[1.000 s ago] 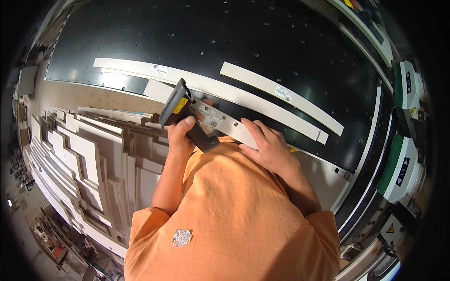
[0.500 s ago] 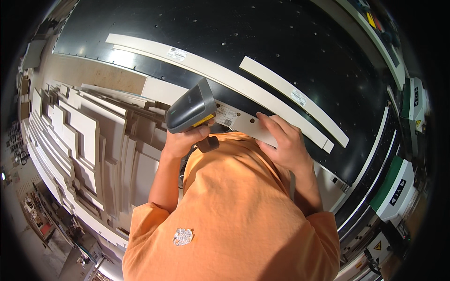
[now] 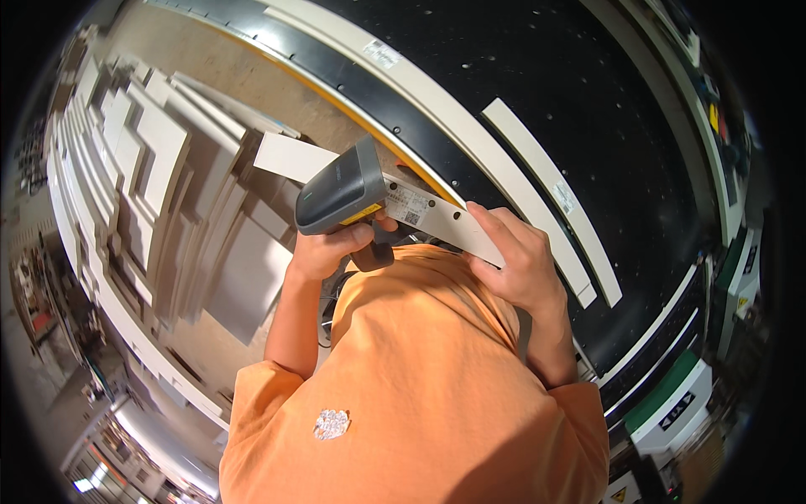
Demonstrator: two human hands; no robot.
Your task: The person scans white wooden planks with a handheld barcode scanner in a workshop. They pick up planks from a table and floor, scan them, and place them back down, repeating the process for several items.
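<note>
My left hand (image 3: 321,254) is closed around the handle of a dark grey handheld barcode scanner (image 3: 337,193), its head tilted over a narrow white board (image 3: 445,225). Several dark holes and a printed label (image 3: 408,204) show on the board's face, the label just right of the scanner head. Toward the board's right end, my right hand (image 3: 522,262) grips it, fingers on the far edge and thumb on the near one. The scanner hides part of the board's middle, and the left end sticks out beyond it.
Beyond the board lies a black work table (image 3: 537,76) with a yellow-lined edge. On it rest a long white strip (image 3: 453,105) and a shorter labelled strip (image 3: 546,181). Many white panels stand stacked on the left (image 3: 147,160). Green-and-white machine units (image 3: 672,403) are at right.
The surroundings have swung in view: the table strips shifted, and more floor shows between the panels and table. Both hands keep their grip; the board's left end now shows over the floor.
</note>
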